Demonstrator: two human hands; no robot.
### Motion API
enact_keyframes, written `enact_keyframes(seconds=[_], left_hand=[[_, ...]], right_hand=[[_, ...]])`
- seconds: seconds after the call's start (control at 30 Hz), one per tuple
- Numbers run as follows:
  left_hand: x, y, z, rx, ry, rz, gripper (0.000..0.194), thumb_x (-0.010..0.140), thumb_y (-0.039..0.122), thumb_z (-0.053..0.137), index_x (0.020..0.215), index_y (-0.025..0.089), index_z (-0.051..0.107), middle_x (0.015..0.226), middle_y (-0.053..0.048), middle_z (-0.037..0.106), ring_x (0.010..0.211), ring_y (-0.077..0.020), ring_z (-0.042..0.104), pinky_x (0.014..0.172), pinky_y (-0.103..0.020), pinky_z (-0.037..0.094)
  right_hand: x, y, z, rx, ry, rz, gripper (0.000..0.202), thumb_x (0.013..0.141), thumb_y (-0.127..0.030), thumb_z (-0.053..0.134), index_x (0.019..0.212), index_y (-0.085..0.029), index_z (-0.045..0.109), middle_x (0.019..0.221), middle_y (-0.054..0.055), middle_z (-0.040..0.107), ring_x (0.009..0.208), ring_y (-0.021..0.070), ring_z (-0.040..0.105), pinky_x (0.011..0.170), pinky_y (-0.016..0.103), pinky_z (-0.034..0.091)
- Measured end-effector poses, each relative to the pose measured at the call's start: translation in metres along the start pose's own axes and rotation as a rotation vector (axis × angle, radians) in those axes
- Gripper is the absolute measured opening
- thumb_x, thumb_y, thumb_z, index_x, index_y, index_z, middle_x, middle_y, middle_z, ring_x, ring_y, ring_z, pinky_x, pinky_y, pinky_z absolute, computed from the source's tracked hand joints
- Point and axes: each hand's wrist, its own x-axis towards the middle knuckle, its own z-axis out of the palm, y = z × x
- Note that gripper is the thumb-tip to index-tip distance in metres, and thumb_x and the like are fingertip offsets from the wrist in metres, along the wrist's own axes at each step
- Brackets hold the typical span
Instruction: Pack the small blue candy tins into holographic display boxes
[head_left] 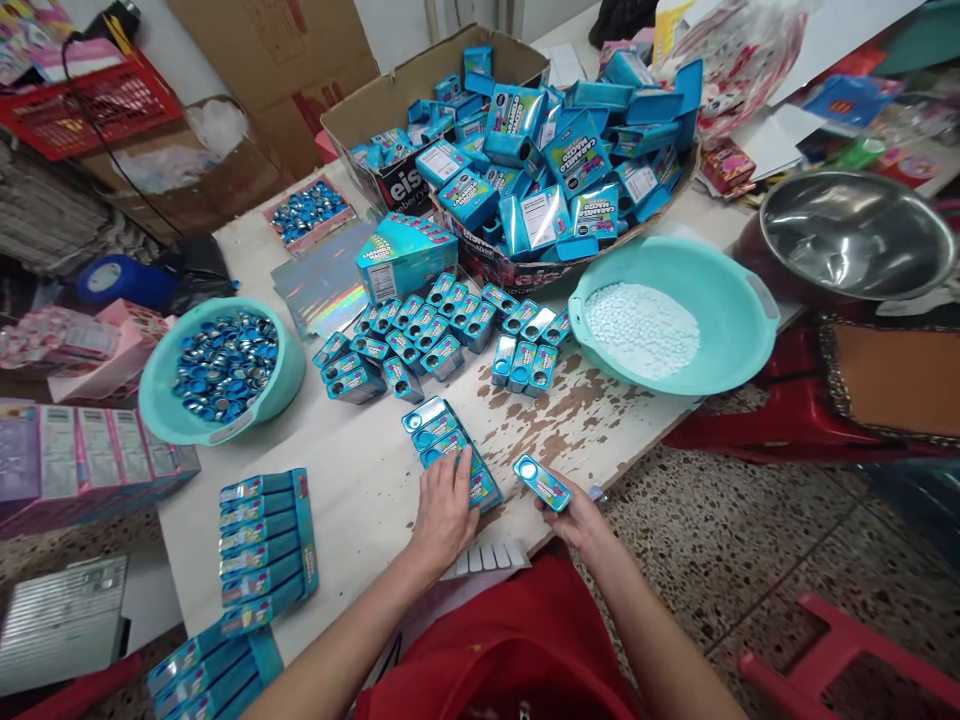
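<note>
Head view, the only one.

Left hand lies palm down on a short row of small blue tins near the front edge of the worktop. Fingers sit close together, flat on the near end of the row, pressing rather than pinching. The row's long axis runs from the hand away and slightly left, toward the middle of the worktop.

Right hand holds one single tin just off the front edge, over the floor side. Fingers curl under and around it; the tin rests in them face up, oval window visible. Its long axis runs left-far to right-near, roughly parallel to the row. The held tin is just right of the row, near but not touching; the gap between them is bare worktop. The right hand is the nearer one to that gap, the left already on the row.

Surface: white painted wood, paint worn to brown patches in front of the teal basin, which holds small white tablets. More upright tins stand in clusters mid-worktop. A second teal bowl at the left edge holds round blue lids. Stacked flat packs lie at the front left corner. Cardboard boxes heaped with blue cartons fill the far side.

Room: speckled terrazzo floor, red plastic stool bottom right, steel bowl on the right, cluttered stock all around.
</note>
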Motion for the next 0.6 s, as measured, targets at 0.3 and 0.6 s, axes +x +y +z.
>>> enact_keyframes(seconds=[0.3,0.6], left_hand=[[-0.001,-0.001,0.009,0.131,0.048,-0.001,0.059,0.085,0.028,0.047,0.140,0.013,0.032,0.145,-0.018,0.032,0.138,-0.0347,0.018,0.105,-0.062,0.015],[-0.025,0.018,-0.042,-0.241,-0.084,0.407,0.049,0.088,0.026,0.044,0.136,0.022,0.035,0.114,-0.011,0.061,0.103,-0.0204,0.058,0.087,-0.034,0.048]], right_hand=[[-0.009,0.007,-0.002,-0.053,0.000,0.045,0.012,0.069,-0.025,0.068,0.072,-0.016,0.061,0.047,-0.003,0.057,0.035,0.0084,0.047,0.029,0.015,0.028],[-0.022,0.031,0.011,-0.450,-0.357,-0.034,0.029,0.073,-0.044,0.061,0.075,-0.016,0.068,0.073,0.003,0.066,0.062,0.0145,0.058,0.058,0.026,0.047]])
